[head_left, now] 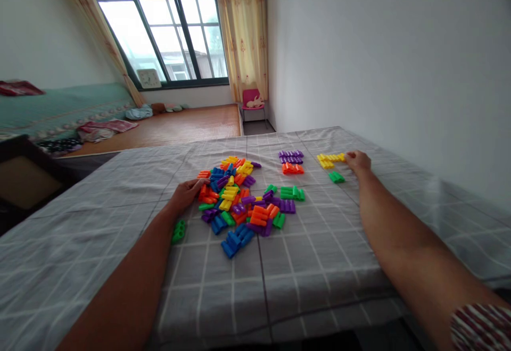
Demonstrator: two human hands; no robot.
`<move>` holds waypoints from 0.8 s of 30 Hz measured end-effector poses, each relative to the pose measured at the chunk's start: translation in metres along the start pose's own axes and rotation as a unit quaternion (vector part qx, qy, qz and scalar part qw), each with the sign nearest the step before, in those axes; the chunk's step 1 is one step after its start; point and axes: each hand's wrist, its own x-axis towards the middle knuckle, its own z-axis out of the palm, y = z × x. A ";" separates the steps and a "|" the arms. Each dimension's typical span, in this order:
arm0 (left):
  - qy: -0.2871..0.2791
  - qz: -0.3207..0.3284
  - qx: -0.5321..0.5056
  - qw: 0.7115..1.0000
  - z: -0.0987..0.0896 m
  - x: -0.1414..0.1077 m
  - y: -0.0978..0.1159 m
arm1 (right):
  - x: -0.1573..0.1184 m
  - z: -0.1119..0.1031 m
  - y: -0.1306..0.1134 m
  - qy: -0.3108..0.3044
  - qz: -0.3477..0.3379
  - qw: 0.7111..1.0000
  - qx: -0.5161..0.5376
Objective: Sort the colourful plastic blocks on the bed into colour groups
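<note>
A mixed pile of plastic blocks [233, 191] in blue, orange, yellow, green and purple lies on the checked tablecloth [319, 266]. At the pile's left edge, my left hand [187, 195] touches the orange blocks [206, 192]; its fingers are too small to tell whether they grip one. My right hand [358, 161] is closed on the right end of the yellow blocks [330, 159]. Just below them sits a green block [336, 177]. Purple blocks [291, 157] and orange blocks [293, 168] lie in rows between the pile and the yellow ones.
A separate green block [179, 231] lies beside my left forearm. White wall [379, 48] runs along the right. Beyond the table are a wooden platform [187, 122], a pink chair [251, 97] and a window. A dark chair back [19, 181] stands at the left.
</note>
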 end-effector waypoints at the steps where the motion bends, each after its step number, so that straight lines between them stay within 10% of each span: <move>1: -0.001 0.004 0.001 1.000 0.000 0.000 -0.001 | -0.001 0.001 0.000 -0.004 -0.006 1.000 0.001; 8: -0.005 0.012 0.011 1.000 0.002 0.001 -0.008 | -0.011 -0.002 -0.018 0.031 -0.043 0.999 -0.007; 14: -0.008 0.022 -0.007 1.000 0.006 0.004 -0.014 | -0.048 -0.026 -0.102 0.022 -0.203 0.974 0.095; 20: 0.000 0.040 -0.016 0.999 0.008 0.003 -0.013 | -0.144 -0.013 -0.226 -0.213 -0.506 0.826 0.127; 24: 0.000 0.048 -0.020 0.999 0.009 0.002 -0.014 | -0.172 0.020 -0.280 -0.282 -0.584 0.760 0.050</move>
